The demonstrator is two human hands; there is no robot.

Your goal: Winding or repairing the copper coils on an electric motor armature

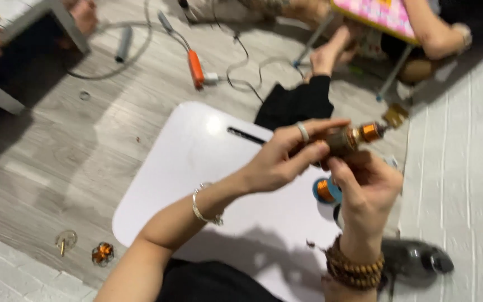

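Observation:
Both my hands hold a small motor armature (349,137) with copper windings above a white lap table (197,162). My left hand (286,156), with a ring and a silver bracelet, pinches the armature's dark core from the left. From below, my right hand (364,187), wearing a wooden bead bracelet, grips the same part. The copper end of the armature (371,132) sticks out to the right. A blue spool of copper wire (325,191) lies on the table just under my hands.
An orange-handled tool (196,68) with a cable lies on the grey floor beyond the table. A small copper coil (102,253) and a ring (66,239) sit on the floor at lower left. Other people's feet and arms are at the top. A dark bottle (417,258) lies at lower right.

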